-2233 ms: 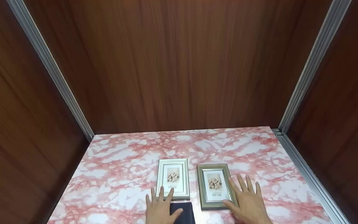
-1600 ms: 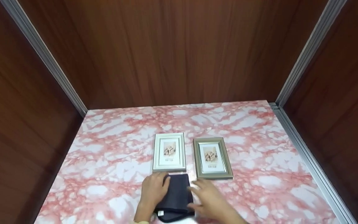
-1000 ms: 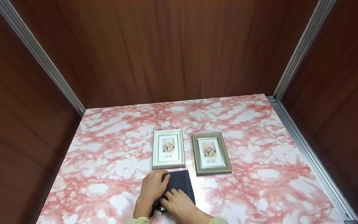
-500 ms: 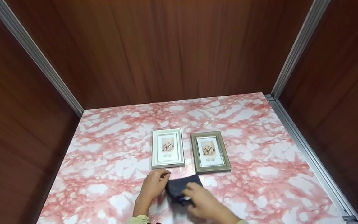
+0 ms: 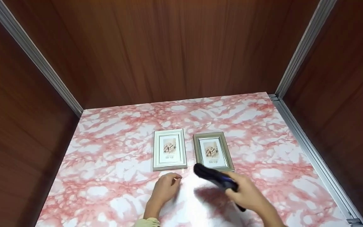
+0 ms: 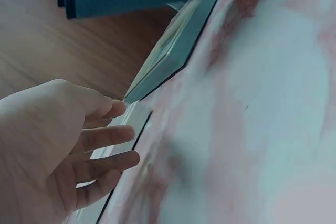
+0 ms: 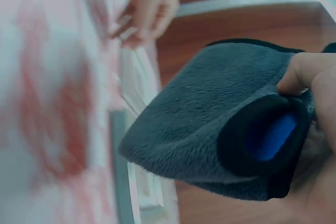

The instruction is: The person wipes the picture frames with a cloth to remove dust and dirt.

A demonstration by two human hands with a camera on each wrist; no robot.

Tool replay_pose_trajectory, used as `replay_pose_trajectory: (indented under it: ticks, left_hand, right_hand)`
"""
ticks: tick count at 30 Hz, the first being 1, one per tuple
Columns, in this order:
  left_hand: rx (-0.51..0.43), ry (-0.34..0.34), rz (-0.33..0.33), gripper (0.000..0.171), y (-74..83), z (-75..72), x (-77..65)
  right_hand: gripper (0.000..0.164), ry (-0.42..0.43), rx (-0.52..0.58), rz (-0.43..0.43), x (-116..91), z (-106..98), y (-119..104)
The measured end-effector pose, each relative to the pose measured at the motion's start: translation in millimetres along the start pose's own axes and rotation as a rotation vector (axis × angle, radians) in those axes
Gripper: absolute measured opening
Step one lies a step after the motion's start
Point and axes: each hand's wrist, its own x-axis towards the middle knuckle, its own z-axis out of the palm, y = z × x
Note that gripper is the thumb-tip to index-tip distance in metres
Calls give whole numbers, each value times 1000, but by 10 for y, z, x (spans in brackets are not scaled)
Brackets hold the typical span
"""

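Note:
My right hand (image 5: 247,192) grips a folded plush cloth (image 5: 211,175) and holds it in the air over the table's right front. In the right wrist view the cloth (image 7: 194,103) is dark grey with black edging and blue inside its fold; thumb and fingers pinch one end. My left hand (image 5: 166,187) holds nothing, its fingers loosely bent, just in front of a white picture frame (image 5: 169,150). Right of that lies an olive-brown picture frame (image 5: 213,148), its near side close behind the cloth in the head view. Both frames lie face up, each with a small flower print.
The table top (image 5: 112,176) has a red and white marbled pattern. Brown wood-grain panels (image 5: 175,50) stand at the back and both sides, joined by grey metal posts (image 5: 307,47). A metal rail (image 5: 314,160) runs along the right edge.
The right hand took hold of the cloth in front of the white frame and lifted it up and right. The left hand, earlier on the cloth, has let go. Both frames stayed in place.

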Motion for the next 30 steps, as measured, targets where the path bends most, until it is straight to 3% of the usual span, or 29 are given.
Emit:
replay_pose_trajectory:
  ticks: [4, 8, 14, 19, 23, 27, 30]
  left_hand:
    - [46, 27, 35, 13, 100, 105, 47]
    - [57, 31, 82, 18, 202, 225, 125]
    - [182, 64, 163, 24, 296, 409, 247]
    - [278, 136, 213, 24, 354, 532, 327]
    - [318, 174, 249, 23, 433, 592, 383]
    - [357, 153, 225, 22, 498, 635, 412]
    - [398, 115, 182, 22, 520, 660, 429]
  right_hand:
    - [59, 42, -91, -1, -46, -219, 19]
    - [57, 96, -173, 56, -38, -402, 12]
    - [46, 204, -372, -20, 108, -553, 64]
    - [48, 284, -539, -96, 299, -511, 222]
    - [54, 311, -616, -160, 445, -410, 493]
    - [51, 293, -667, -187, 505, -268, 809]
    - [50, 223, -691, -177, 476, -151, 982]
